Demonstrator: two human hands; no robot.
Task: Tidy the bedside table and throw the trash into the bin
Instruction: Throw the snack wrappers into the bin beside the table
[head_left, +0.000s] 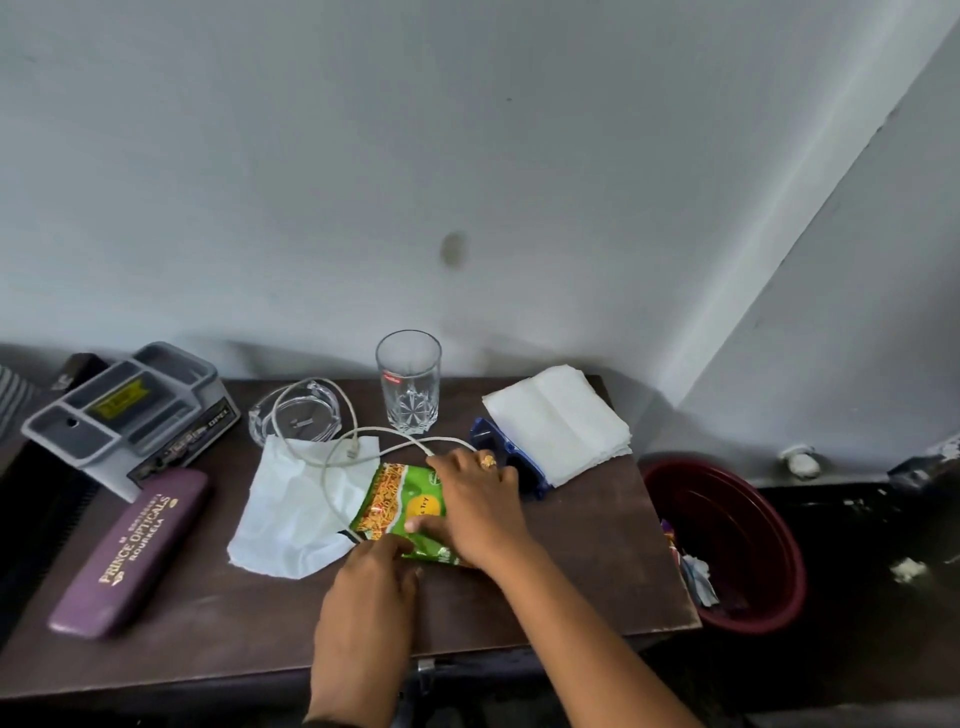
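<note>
A green snack packet (397, 501) lies on the dark wooden bedside table (582, 582), partly over a crumpled white tissue (288, 512). My right hand (478, 501) rests on the packet's right half, thumb pressing its face and fingers reaching toward the blue sunglasses (491, 444). My left hand (369, 587) has its fingers curled at the packet's near left corner and pinches it. A dark red bin (737, 512) stands on the floor just right of the table, with some wrappers inside.
A white cable (332, 457) loops over the tissue and a glass ashtray (296, 415). A drinking glass (409, 384) stands at the back. Folded white napkins (558, 421) lie back right. A purple spectacle case (130, 551) and grey organiser (124, 410) sit left.
</note>
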